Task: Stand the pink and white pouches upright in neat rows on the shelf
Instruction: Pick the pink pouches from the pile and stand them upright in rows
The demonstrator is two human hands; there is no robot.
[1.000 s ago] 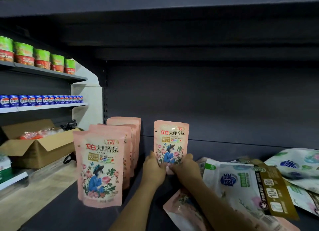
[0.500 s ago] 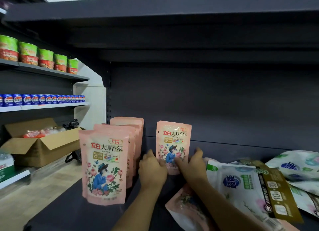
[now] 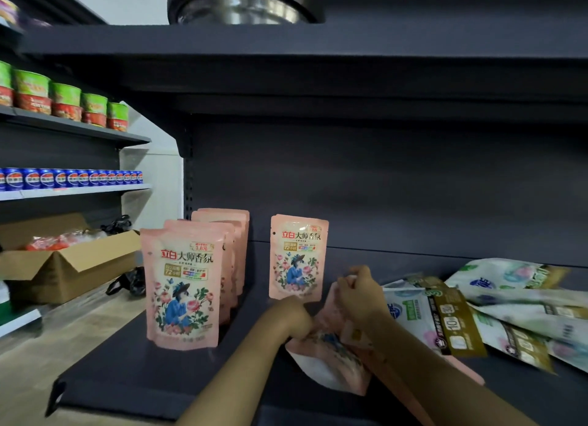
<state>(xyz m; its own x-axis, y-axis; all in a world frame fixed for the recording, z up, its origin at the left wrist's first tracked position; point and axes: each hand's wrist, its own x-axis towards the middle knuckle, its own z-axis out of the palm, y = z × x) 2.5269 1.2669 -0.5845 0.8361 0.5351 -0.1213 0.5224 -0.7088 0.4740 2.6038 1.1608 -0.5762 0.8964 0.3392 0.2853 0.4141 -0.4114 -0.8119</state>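
A row of several pink pouches [image 3: 183, 285] stands upright at the left of the dark shelf [image 3: 133, 368]. One more pink pouch [image 3: 297, 257] stands alone further back, beside that row. Another pink pouch [image 3: 331, 359] lies tilted near the shelf's front, and both hands hold it. My left hand [image 3: 294, 317] grips its left side with curled fingers. My right hand [image 3: 359, 295] pinches its upper edge. White pouches [image 3: 506, 298] with green, blue and gold print lie flat in a heap on the right.
To the left, another rack carries green-lidded cups [image 3: 63, 101] and blue cans [image 3: 73, 179]. An open cardboard box [image 3: 63, 269] with red packets sits on the wooden floor. A metal pot [image 3: 241, 2] stands on the shelf above.
Both hands have let go of the lone standing pouch and pulled back toward me. They now hold a lying pink pouch near the shelf's front.
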